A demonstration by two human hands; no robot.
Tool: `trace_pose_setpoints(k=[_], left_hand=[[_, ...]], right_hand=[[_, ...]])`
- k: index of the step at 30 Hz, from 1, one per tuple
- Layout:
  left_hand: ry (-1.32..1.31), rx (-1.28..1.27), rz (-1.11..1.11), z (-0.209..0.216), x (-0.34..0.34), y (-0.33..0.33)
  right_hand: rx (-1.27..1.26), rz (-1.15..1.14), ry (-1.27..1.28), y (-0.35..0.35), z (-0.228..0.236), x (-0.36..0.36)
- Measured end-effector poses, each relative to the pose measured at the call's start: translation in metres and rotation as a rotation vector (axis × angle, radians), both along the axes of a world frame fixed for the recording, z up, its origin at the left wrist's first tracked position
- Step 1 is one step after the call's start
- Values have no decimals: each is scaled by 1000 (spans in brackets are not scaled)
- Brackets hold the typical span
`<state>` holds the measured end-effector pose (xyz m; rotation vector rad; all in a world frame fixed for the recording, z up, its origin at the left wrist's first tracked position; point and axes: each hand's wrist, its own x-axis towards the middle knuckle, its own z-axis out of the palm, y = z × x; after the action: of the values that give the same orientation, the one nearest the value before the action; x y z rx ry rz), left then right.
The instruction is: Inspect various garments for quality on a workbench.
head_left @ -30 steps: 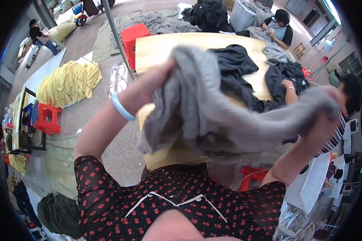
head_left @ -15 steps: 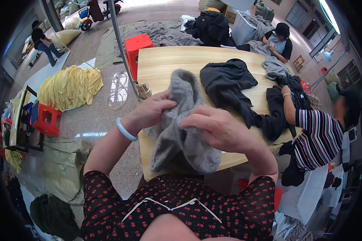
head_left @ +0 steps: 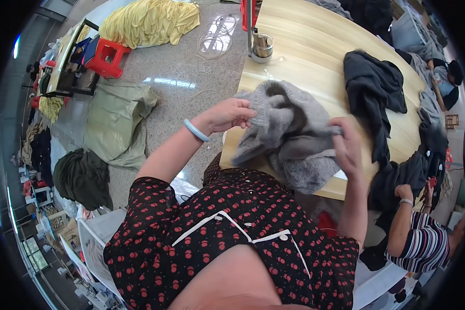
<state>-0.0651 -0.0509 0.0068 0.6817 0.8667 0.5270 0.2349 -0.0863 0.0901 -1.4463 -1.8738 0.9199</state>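
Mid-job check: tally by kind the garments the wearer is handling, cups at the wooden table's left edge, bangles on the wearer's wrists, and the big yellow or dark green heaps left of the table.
Soft grey knitted garment: 1
Round silver metal cup: 1
Pale blue ring-shaped bangle: 1
Cloth heaps: 2 (yellow cloth heap, dark green cloth heap)
Total: 5

A black blouse (head_left: 232, 206), strewn with small red cherry-like motifs, fills the lower middle of the frame. Narrow white piping (head_left: 196, 230) edges its pointed collar (head_left: 209, 243), with a small shiny button (head_left: 284, 237) near each collar point. More buttons (head_left: 248, 225) run down the front. The short sleeves (head_left: 150, 206) repeat the print. A smooth pale blue bangle (head_left: 196, 130) rings the wrist above the left hand (head_left: 228, 114).
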Motion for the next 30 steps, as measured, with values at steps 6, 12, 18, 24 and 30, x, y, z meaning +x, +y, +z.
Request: trace_pose_setpoints(k=[6, 12, 18, 24, 30], left_hand=[[182, 157, -22, 23, 15, 3], [305, 388, 14, 31, 24, 6], [254, 492, -40, 33, 23, 6], [506, 630, 138, 43, 41, 1], [770, 1352, 247, 33, 53, -2]], right_hand=[[-116, 190, 84, 2, -42, -51], [-235, 88, 129, 21, -43, -78], [-141, 77, 246, 28, -45, -96], [-102, 11, 221, 31, -39, -104], [59, -165, 282, 31, -56, -111]])
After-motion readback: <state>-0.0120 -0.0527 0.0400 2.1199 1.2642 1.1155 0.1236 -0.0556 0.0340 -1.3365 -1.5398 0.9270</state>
